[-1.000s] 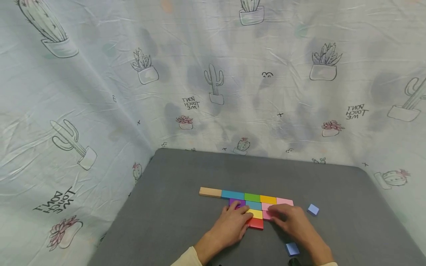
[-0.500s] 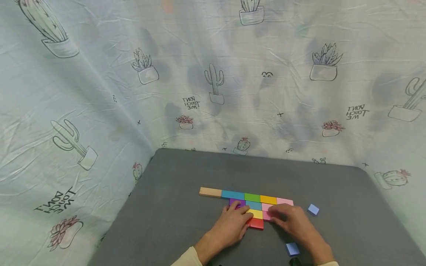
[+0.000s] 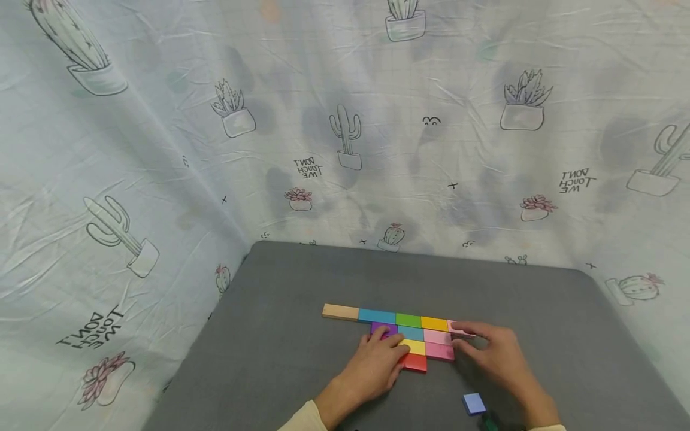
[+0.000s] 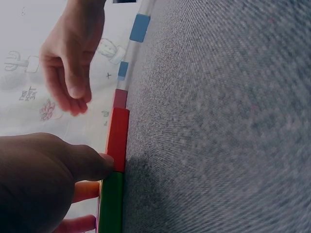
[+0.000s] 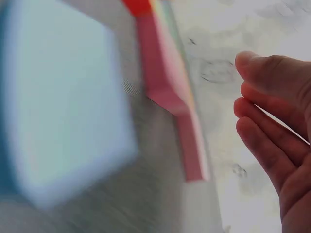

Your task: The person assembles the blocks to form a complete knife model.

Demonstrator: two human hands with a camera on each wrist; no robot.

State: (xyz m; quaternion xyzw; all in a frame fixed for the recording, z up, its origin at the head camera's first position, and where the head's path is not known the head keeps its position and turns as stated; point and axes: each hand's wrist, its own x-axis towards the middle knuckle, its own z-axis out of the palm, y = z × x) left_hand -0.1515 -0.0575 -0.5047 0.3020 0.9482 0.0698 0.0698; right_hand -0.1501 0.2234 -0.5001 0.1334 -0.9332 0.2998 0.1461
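Flat coloured blocks lie side by side in rows on the grey table. My left hand rests on them, fingertips on the purple block and near the yellow block and red block. In the left wrist view its thumb touches the side where the red block meets a green block. My right hand hovers just right of the dark pink block, fingers loosely bent and holding nothing. It partly covers the light pink block at the back row's end.
A blue block lies near the front, looming large in the right wrist view. A second blue block is hidden by the right hand in the head view. Behind the grey table hangs a cactus-print cloth.
My right hand has let go of the dark pink block and moved right, covering the farther blue block in the head view. The left hand stays where it was.
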